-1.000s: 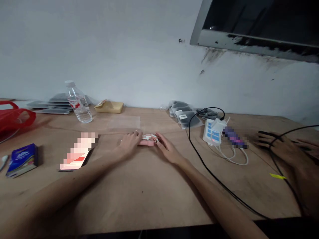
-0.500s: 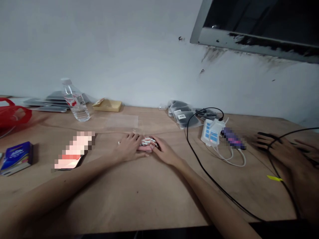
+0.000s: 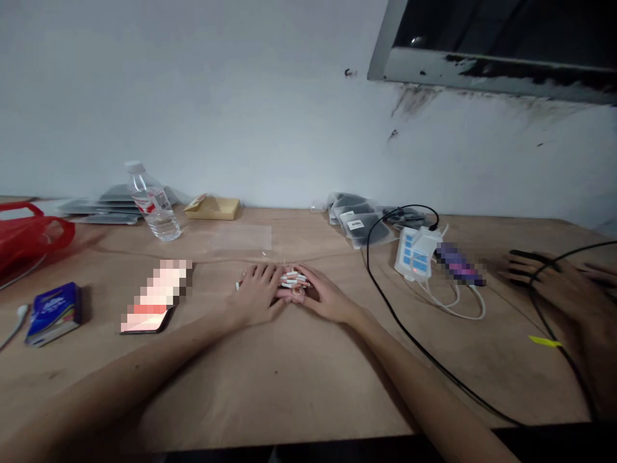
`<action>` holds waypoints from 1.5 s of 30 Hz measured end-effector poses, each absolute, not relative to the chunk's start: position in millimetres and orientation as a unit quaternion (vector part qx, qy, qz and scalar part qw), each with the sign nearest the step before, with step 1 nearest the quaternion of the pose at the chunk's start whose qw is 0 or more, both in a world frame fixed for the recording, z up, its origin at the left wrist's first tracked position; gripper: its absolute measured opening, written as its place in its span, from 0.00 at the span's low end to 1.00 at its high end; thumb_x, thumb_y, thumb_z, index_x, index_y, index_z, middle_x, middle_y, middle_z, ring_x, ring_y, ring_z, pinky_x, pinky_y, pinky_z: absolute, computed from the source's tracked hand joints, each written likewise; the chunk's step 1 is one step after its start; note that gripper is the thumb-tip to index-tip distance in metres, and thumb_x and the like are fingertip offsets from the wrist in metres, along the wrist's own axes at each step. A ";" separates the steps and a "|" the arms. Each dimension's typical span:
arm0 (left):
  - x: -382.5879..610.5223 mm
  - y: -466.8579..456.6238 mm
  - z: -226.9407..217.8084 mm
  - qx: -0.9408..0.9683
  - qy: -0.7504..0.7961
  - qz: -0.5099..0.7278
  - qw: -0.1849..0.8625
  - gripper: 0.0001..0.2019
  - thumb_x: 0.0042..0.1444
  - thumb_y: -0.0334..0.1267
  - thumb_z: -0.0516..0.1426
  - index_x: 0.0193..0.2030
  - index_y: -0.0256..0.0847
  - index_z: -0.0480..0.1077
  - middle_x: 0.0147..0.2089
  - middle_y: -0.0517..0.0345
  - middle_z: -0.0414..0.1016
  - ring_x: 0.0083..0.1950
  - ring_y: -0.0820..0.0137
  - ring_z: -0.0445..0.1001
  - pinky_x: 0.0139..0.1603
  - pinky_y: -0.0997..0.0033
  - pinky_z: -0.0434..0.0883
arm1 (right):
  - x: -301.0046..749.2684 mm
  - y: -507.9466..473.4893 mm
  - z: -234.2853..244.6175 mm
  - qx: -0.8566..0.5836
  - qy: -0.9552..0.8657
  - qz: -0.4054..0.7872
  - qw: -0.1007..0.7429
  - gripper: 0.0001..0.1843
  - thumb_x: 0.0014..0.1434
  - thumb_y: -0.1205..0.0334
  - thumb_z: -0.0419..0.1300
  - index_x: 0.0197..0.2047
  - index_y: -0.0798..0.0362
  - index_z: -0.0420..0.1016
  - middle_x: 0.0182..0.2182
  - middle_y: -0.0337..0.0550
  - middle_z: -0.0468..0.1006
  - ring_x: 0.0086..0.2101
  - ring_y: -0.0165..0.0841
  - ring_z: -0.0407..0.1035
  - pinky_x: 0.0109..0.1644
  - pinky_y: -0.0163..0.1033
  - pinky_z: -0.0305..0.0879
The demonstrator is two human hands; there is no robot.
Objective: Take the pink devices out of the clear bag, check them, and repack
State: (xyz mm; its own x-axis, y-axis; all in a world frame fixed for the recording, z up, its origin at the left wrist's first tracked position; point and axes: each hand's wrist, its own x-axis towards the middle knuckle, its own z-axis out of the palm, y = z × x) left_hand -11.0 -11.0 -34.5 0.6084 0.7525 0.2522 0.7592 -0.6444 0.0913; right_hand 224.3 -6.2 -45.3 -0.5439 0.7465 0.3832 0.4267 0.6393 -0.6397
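A small pile of white and red pieces [image 3: 294,279] lies on the wooden table [image 3: 289,373], in the middle. My left hand [image 3: 258,292] rests flat against the pile's left side with its fingers spread. My right hand [image 3: 328,296] curls round the right side of the pile, fingers together and touching the pieces. The two hands nearly meet below the pile. What the pieces are is too small to tell.
A phone [image 3: 157,297], a blue packet [image 3: 53,312], a water bottle [image 3: 154,202] and a red bag [image 3: 29,231] lie to the left. A white charger [image 3: 414,254] and black cable [image 3: 409,334] lie to the right. Another person's hands [image 3: 547,283] rest at the far right.
My hands have closed in on the pile from both sides and drawn it slightly nearer. The view has shifted a little.
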 end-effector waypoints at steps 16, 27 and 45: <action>-28.5 -8.8 -38.0 -0.861 -0.486 -0.151 -0.013 0.31 0.66 0.58 0.51 0.69 0.41 0.60 0.67 0.41 0.64 0.67 0.48 0.61 0.64 0.47 0.60 | 225.9 -13.0 -48.2 -0.407 -0.840 0.178 0.313 0.35 0.66 0.47 0.61 0.72 0.46 0.59 0.68 0.52 0.65 0.66 0.49 0.59 0.68 0.62 0.56; -33.5 -6.7 -35.2 -0.874 -0.455 -0.167 -0.034 0.26 0.66 0.53 0.53 0.66 0.42 0.65 0.64 0.44 0.68 0.63 0.50 0.66 0.63 0.48 0.64 | 222.0 -6.6 -53.7 -0.406 -0.854 0.167 0.279 0.40 0.66 0.45 0.59 0.75 0.49 0.51 0.71 0.58 0.56 0.68 0.52 0.54 0.68 0.62 0.56; -41.6 2.9 -55.6 -0.876 -0.425 -0.230 -0.007 0.28 0.65 0.50 0.53 0.67 0.35 0.60 0.67 0.39 0.65 0.69 0.47 0.60 0.70 0.43 0.59 | 217.7 -3.7 -52.2 -0.438 -0.846 0.121 0.280 0.35 0.65 0.41 0.58 0.67 0.53 0.61 0.62 0.59 0.70 0.63 0.53 0.62 0.66 0.61 0.60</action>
State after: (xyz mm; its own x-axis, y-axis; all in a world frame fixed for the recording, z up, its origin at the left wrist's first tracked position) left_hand -41.6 2.9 -55.6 0.5335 0.7470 0.3967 0.7408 -0.6390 0.2071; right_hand 217.7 -3.7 -52.2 -0.4597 0.8085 0.3675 0.6726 0.5872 -0.4503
